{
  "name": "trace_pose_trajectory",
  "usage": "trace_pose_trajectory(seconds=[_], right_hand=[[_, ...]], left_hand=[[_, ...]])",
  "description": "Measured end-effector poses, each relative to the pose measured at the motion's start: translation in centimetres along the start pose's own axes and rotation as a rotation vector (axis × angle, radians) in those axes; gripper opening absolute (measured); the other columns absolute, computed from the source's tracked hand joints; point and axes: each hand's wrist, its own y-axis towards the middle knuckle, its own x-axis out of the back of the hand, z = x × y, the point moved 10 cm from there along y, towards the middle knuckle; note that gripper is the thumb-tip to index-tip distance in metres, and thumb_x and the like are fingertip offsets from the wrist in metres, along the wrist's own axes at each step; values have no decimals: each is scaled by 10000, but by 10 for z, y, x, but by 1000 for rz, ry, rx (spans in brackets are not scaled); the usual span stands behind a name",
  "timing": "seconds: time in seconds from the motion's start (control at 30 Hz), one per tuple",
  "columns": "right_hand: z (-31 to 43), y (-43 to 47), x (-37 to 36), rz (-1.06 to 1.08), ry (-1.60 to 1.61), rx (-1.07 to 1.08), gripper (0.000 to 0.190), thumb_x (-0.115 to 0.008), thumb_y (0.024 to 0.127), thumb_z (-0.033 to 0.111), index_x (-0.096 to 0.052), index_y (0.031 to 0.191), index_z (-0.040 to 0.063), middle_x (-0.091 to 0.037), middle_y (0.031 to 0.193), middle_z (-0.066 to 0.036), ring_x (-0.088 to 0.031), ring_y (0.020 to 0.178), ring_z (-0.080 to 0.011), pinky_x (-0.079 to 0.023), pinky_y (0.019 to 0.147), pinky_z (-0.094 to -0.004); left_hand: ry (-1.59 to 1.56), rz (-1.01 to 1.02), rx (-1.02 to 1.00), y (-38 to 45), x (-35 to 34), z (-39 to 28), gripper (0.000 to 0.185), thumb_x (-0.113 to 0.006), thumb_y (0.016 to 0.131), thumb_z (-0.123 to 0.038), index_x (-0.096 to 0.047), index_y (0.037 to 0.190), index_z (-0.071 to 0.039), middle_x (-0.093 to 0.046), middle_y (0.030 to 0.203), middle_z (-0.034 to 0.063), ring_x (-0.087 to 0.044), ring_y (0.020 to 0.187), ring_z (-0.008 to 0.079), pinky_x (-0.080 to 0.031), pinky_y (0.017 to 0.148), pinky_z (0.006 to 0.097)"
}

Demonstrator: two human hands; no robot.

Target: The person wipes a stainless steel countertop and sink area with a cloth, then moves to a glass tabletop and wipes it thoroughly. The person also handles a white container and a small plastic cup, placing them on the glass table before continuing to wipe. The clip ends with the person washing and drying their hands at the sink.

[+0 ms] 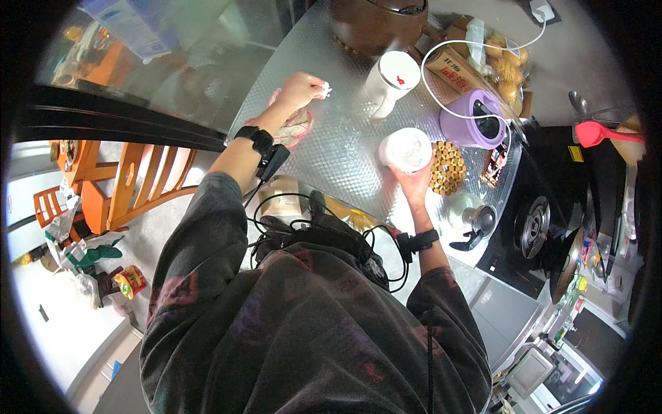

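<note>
My left hand (301,92) pinches a small crumpled white piece, perhaps tissue (325,90), above the textured metal counter (341,150). Under that wrist lies a pink-edged cloth (296,129), partly hidden by the arm. My right hand (412,178) is around the near side of a white round container (407,150); whitish matter shows within its rim. Right beside it is a mat of small wooden pieces (448,168). A white lidded mug with a handle (390,77) stands farther back, with a red mark on its lid.
A purple container (470,119), a white cable (429,83) and a glass pot with a black handle (468,217) are at the right. Behind are a large brown pot (377,26) and a cardboard box (455,70). A black gas stove (532,227) adjoins the counter. Black cables hang by my waist.
</note>
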Motion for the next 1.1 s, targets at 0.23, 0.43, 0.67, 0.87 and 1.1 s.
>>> trace_pose_trajectory(seconds=[0.23,0.43,0.67,0.87,1.1], right_hand=[[-21,-9,28,-22,-94,-9,766,-849,647,166,-430,1257,-32,-537,1220,-200,-563,1110,-289,-499,878,-339],[6,-48,-5,335,-164,24,141,-674,811,76,-621,932,27,-639,833,-139,-645,714,-256,-526,632,-340],[82,-36,-108,466,-299,583,328,-705,763,146,-591,1055,52,-562,1149,-134,-557,1046,-317,-467,906,-422],[75,-2,-142,311,-463,578,544,-666,792,159,-456,1274,18,-428,1362,-180,-420,1248,-389,-352,1057,-466],[51,16,-151,255,-463,469,680,-598,842,253,-322,1378,-64,-330,1433,-271,-306,1347,-432,-279,1102,-510]], left_hand=[[744,-65,-306,-1,-12,-31,165,-573,804,-80,-722,875,-86,-687,909,153,-647,900,348,-510,760,436],[625,-107,-186,-1,-2,-16,136,-595,794,-104,-708,866,-85,-684,880,150,-655,831,344,-527,760,407],[643,-100,-298,-31,-13,-11,416,-671,789,-154,-603,1193,-77,-595,1239,135,-528,1181,317,-419,999,407],[861,-215,-317,-103,-9,18,482,-650,798,-169,-550,1266,-104,-486,1360,141,-435,1275,349,-384,1051,430],[209,-442,-230,-80,46,35,404,-614,841,-115,-540,1225,-14,-649,1081,179,-643,978,332,-494,884,384]])
